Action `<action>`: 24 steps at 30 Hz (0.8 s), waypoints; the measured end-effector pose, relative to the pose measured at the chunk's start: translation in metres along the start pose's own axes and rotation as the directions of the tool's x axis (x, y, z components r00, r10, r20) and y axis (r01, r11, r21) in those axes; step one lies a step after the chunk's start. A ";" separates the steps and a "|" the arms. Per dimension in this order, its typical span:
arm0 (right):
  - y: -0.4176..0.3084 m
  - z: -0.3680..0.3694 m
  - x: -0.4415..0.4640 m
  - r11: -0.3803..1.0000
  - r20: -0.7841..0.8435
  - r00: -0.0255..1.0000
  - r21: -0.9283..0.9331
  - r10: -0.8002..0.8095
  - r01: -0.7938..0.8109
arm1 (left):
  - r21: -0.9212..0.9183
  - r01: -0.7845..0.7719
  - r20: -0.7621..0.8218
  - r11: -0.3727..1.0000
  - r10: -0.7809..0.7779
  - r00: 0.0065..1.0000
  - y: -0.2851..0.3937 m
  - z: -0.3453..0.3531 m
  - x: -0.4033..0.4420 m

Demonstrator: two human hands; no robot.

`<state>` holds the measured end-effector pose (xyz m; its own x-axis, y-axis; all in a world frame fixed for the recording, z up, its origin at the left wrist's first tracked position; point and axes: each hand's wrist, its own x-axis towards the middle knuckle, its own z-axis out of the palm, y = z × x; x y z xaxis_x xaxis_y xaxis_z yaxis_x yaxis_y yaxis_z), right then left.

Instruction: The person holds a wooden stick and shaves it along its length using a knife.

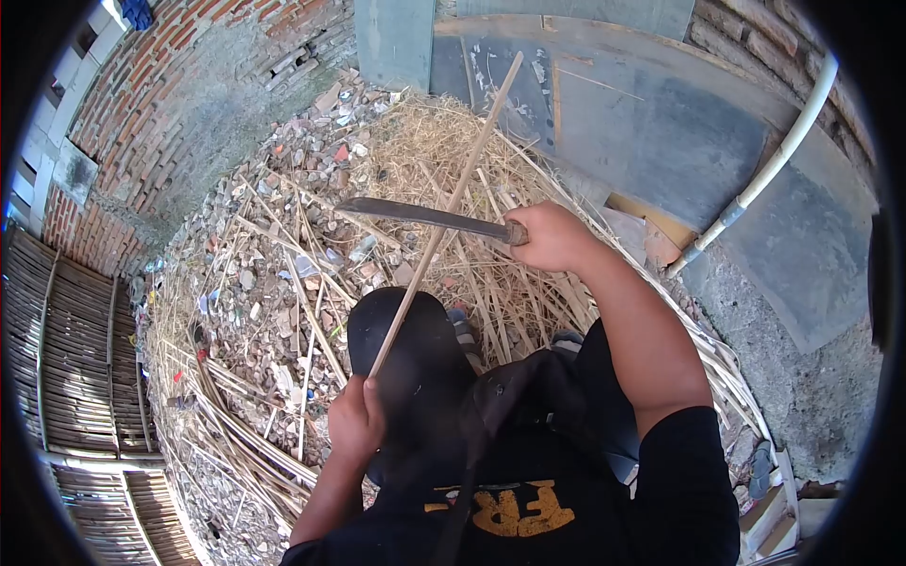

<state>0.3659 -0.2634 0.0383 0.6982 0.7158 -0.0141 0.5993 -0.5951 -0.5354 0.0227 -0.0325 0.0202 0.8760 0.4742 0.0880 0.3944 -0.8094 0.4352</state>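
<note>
A long, pale, straight-edged strip of bamboo or wood (467, 170) runs upright at a slant in front of the person, its lower end gripped in the closed left hand (357, 415). The right hand (555, 238) is wrapped firmly round the short, rough handle of a machete (406, 212), whose dark, flat, slightly worn blade crosses the strip near its middle; whether the edge bites in is too small to tell. There are two hands, one machete and one held strip; the loose strips (304, 325) lying about overlap too much to count. The ground is coarse rubble (247, 278) of stones and broken brick, with a heap of dry, tangled straw-like shavings (420, 141). A crumbling brick wall (156, 118) and a slatted panel (80, 330) stand at left, smooth grey sheets (651, 123) and one pale, leaning pipe (783, 156) at right
</note>
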 end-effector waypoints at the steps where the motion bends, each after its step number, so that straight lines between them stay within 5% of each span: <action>1: -0.003 -0.005 -0.002 1.000 0.026 1.000 -0.018 0.002 -0.002 | -0.010 0.001 -0.004 1.000 -0.001 1.000 0.000 -0.001 0.000; 9: -0.007 0.001 -0.006 0.992 0.065 0.998 -0.126 -0.022 0.031 | -0.001 0.057 0.022 0.998 -0.057 0.998 -0.001 -0.010 0.003; 18: -0.009 0.008 -0.006 0.990 0.027 0.996 -0.107 -0.089 0.092 | -0.208 0.181 0.047 0.961 -0.175 0.983 -0.012 -0.008 0.007; 24: -0.032 0.001 -0.011 0.982 0.121 0.989 -0.161 -0.082 0.101 | -0.236 0.123 0.024 0.964 -0.121 0.992 -0.022 0.001 0.007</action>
<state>0.3389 -0.2522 0.0550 0.5942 0.8011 -0.0720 0.7219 -0.5707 -0.3915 0.0202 -0.0118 0.0103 0.8283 0.5601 0.0136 0.4224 -0.6402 0.6417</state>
